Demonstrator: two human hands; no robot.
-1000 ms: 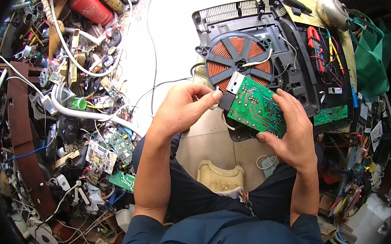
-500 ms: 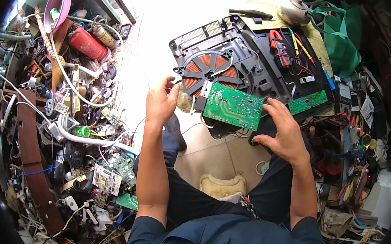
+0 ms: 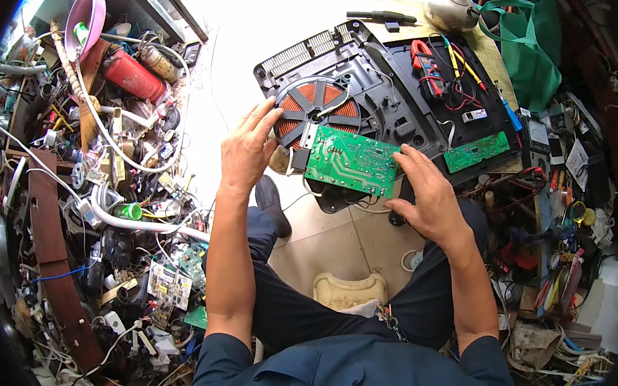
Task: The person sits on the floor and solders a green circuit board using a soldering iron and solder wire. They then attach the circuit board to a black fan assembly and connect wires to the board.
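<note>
The black open housing of an induction cooker lies on the table before me, its round copper coil facing up. A green circuit board, solder side up, lies partly over the coil's near edge. My right hand holds the board's right edge, fingers at the upper corner and thumb by the lower one. At the coil's left edge is my left hand, open, fingers stretched and thumb apart; whether its fingertips touch the housing I cannot tell. A smaller green circuit board lies to the right on a black panel.
A red clamp meter, test probes and a blue-handled screwdriver lie on the black panel. Behind stand a metal kettle and a green bag. Heaped scrap with a red cylinder fills the left; more clutter lies right.
The whole view has shifted slightly, so the table things appear farther left. My left hand has moved up toward the coil's edge. My right hand stays at the circuit board.
</note>
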